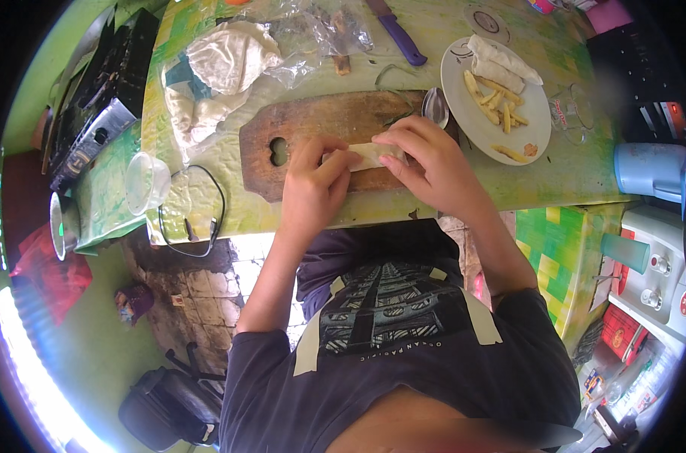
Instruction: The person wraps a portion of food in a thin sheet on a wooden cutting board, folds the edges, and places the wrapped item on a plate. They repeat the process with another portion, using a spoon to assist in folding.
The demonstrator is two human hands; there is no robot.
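On a wooden cutting board [320,122] with a heart-shaped hole lies a pale rolled wrapper [368,156]. The fingers of my left hand [317,178] grip its left end, and my right hand [428,158] pinches its right end. Part of the roll is hidden under my fingers. A metal spoon [435,107] rests at the board's right edge. Right of it, a white oval plate [538,127] holds finished-looking rolls [498,68] at its far end and several banana strips [481,102]. A stack of thin round wrappers [229,56] lies on plastic at the far left.
A purple-handled knife [402,39] and a clear plastic bag [309,42] lie beyond the board. A glass mug [572,113] stands right of the plate. At the left are a clear plastic tub [148,184] and a black cable [224,198] near the table edge.
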